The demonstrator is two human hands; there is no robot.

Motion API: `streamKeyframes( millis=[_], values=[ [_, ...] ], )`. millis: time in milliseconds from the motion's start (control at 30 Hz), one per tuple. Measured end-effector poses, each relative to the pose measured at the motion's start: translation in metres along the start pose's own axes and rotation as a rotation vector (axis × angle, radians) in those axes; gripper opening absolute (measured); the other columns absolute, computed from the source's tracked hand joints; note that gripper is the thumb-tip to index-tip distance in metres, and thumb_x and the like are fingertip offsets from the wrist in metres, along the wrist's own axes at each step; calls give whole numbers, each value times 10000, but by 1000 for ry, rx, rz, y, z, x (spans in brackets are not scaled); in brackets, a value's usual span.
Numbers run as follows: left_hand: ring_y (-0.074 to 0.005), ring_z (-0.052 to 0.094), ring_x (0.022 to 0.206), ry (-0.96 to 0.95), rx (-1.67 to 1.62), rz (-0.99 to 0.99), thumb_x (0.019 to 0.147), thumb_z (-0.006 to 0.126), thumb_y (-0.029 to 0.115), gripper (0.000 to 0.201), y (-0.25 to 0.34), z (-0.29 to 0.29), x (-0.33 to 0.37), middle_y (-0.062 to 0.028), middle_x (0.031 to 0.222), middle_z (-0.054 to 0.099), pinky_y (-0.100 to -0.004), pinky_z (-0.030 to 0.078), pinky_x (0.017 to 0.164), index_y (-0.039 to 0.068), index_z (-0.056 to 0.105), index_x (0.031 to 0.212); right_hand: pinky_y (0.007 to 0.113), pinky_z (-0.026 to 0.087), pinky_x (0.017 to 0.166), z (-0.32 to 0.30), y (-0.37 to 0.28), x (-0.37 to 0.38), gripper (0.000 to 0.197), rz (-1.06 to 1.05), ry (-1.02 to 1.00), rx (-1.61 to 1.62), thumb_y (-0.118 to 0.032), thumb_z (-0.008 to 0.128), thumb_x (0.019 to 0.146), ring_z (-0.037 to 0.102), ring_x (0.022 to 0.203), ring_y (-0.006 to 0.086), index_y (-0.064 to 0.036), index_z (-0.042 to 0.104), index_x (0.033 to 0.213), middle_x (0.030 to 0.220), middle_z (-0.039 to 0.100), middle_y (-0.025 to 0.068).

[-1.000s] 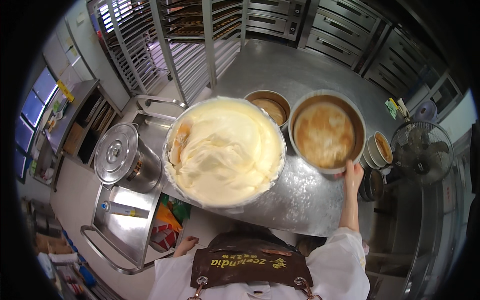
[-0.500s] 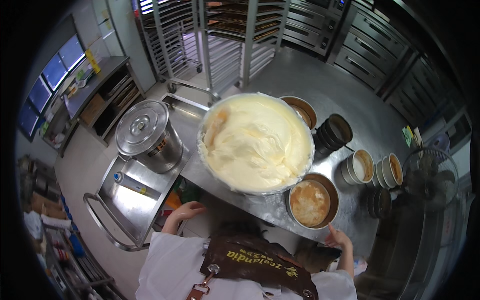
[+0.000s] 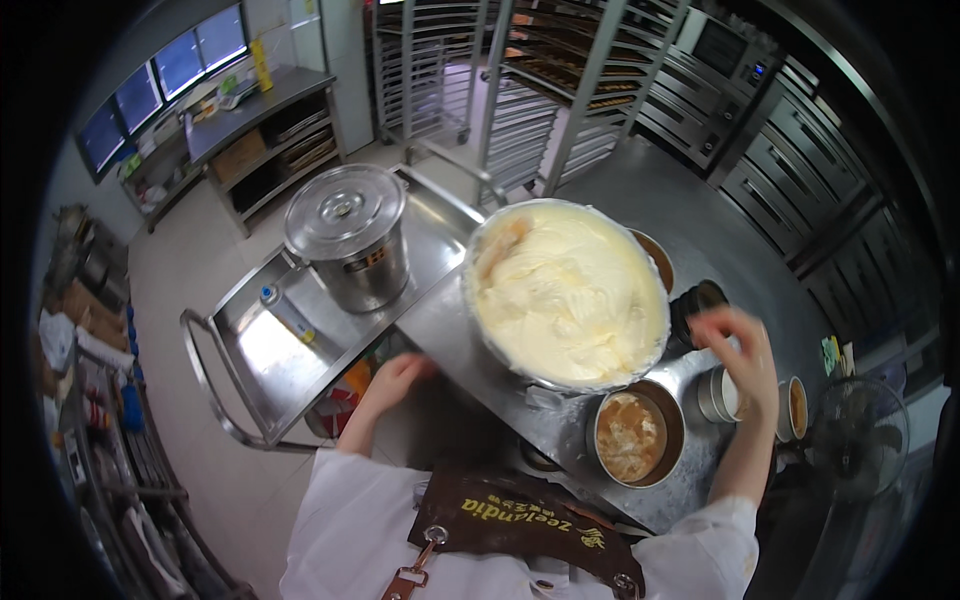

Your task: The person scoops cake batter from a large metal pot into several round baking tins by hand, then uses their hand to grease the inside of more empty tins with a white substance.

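Observation:
A big round bowl (image 3: 570,295) of pale yellow, whipped-looking cream or batter stands on the steel table, its rim smeared. Close to its near right side sits a round cake tin (image 3: 676,420) with a brown and white layer inside. My right hand (image 3: 738,345) is raised over the right part of the table, fingers apart, beside a stack of dark tins (image 3: 697,303). It partly covers those tins, and I cannot tell whether it touches them. My left hand (image 3: 402,376) hangs off the table's near left edge, empty, its fingers loosely bent and slightly blurred.
A lidded steel pot (image 3: 365,265) and a spray can (image 3: 287,313) stand on a steel trolley (image 3: 240,345) at left. Light tins (image 3: 712,396) and a fan (image 3: 858,435) are at right. Behind are tray racks (image 3: 560,100) and ovens (image 3: 790,165).
My right hand has risen from beside the near cake tin to the dark tins farther up the table. My left hand's fingers have curled somewhat. The whole view has shifted and turned.

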State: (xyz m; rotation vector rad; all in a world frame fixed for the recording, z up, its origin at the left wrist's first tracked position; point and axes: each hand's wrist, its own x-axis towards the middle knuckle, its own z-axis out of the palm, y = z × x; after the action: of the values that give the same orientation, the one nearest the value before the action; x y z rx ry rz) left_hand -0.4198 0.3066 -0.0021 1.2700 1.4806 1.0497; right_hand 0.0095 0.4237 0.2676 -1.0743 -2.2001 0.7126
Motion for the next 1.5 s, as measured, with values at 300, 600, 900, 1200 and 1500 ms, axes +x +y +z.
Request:
streamKeyframes(
  millis=[300,600,900,1200,1500],
  values=[
    [-217,625,912,-10,-662,13,956,427,239,292,68,46,36,-126,965,645,-329,473,855,1,559,1060,338,396,851,181,30,200,165,-774,-262,-786,-138,612,693,505,966,199,-126,651,853,910,619,18],
    [-166,603,744,128,-578,-85,926,472,286,273,104,37,95,-65,892,572,-304,506,657,47,475,1059,316,359,870,199,29,219,88,-777,-209,-920,-203,582,716,500,992,167,-177,662,691,776,604,-50],
    [-106,576,646,191,-536,-96,856,610,266,272,102,39,134,-44,842,567,-220,454,466,69,475,986,312,368,853,147,30,203,65,-713,-57,-905,-215,610,704,542,924,150,-190,670,699,765,609,-41],
    [-146,581,629,39,-571,32,745,582,23,192,102,35,193,-56,793,590,-263,482,545,40,491,913,217,434,635,27,131,67,190,581,128,335,-238,678,819,536,703,71,-65,647,889,771,604,-12],
    [-148,576,662,71,-407,79,593,496,-62,322,126,50,174,-70,800,586,-252,470,593,-2,523,909,265,470,658,34,171,-4,195,773,195,905,-268,676,817,582,745,123,-98,594,865,839,613,18]
  ],
)
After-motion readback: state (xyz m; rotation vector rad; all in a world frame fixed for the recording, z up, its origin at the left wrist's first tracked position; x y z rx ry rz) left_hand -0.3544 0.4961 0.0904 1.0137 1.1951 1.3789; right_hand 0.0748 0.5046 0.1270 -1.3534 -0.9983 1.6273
